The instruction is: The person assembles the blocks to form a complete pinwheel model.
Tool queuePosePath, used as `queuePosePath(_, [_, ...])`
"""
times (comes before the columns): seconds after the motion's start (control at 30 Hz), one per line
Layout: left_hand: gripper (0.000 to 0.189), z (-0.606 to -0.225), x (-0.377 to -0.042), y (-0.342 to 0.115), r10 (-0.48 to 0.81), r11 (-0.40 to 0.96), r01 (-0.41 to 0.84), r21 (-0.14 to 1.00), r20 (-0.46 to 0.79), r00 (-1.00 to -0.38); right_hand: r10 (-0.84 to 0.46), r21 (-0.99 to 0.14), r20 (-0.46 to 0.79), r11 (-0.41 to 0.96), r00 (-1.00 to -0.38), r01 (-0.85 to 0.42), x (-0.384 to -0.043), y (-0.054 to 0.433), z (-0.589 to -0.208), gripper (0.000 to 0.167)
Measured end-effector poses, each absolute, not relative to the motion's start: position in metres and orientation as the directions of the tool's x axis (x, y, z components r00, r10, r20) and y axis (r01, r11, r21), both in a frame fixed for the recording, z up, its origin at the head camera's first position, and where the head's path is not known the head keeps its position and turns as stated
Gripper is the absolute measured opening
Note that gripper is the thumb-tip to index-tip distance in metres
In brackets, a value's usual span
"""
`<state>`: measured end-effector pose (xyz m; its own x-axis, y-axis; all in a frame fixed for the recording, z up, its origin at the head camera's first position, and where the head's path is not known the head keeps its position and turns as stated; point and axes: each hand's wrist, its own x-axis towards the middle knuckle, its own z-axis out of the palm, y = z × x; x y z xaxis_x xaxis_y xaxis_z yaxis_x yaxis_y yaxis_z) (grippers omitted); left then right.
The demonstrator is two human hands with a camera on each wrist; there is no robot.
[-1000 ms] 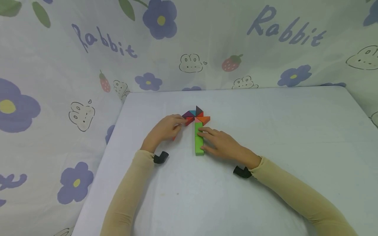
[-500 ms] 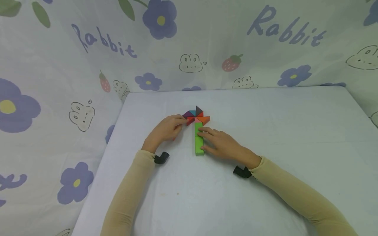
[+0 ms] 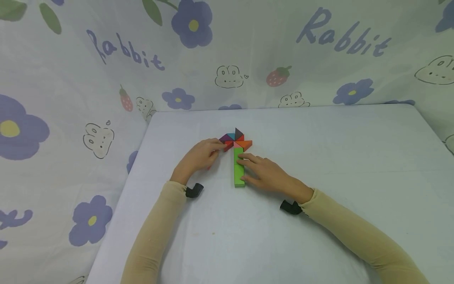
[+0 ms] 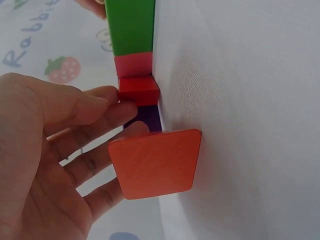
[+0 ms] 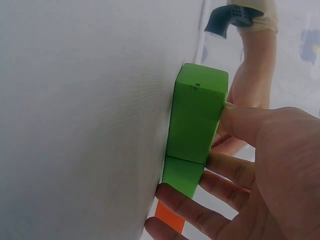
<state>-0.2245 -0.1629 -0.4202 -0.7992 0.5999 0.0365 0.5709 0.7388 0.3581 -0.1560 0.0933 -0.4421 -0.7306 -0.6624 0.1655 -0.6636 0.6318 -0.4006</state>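
Observation:
Near the table's centre, coloured triangular blocks form a pinwheel, with two green blocks (image 3: 239, 175) end to end below it. My left hand (image 3: 198, 156) has its fingertips right at a red triangular block (image 4: 139, 91) on the pinwheel's left side. Beside it are a purple block (image 3: 225, 137), a blue one (image 3: 231, 136) and a dark one (image 3: 239, 134). An orange-red block (image 4: 156, 165) stands under the left palm, mostly hidden in the head view. My right hand (image 3: 266, 173) rests thumb and fingertips along the green blocks, fingers fairly straight.
An orange triangular block (image 3: 246, 144) and a pink one (image 3: 236, 144) join the pinwheel to the green stem. Black wrist-worn devices sit by the left sleeve (image 3: 156, 228) and the right sleeve (image 3: 358, 230). A printed curtain (image 3: 262, 47) rises behind the white table (image 3: 319, 138).
My left hand has shifted very slightly right at the red triangular block, which sits marginally closer to the pinwheel's centre. The right hand and green blocks stay still.

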Motion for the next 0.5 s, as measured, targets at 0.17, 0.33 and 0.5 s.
queuePosePath(0.17, [0.038, -0.418, -0.223, -0.162, 0.599, 0.743, 0.569, 0.352, 0.029, -0.8, -0.664, -0.398, 0.169, 0.631, -0.729, -0.666, -0.155, 0.094, -0.443, 0.054])
queuePosePath(0.33, [0.04, -0.406, -0.22, -0.168, 0.573, 0.747, 0.558, 0.36, 0.076, -0.816, -0.656, -0.403, 0.162, 0.638, -0.737, -0.656, -0.155, 0.095, -0.442, 0.054])
queuePosePath(0.5, [0.035, -0.397, -0.213, -0.188, 0.533, 0.771, 0.537, 0.343, 0.116, -0.838, -0.658, -0.402, 0.152, 0.641, -0.738, -0.654, -0.155, 0.094, -0.441, 0.055])
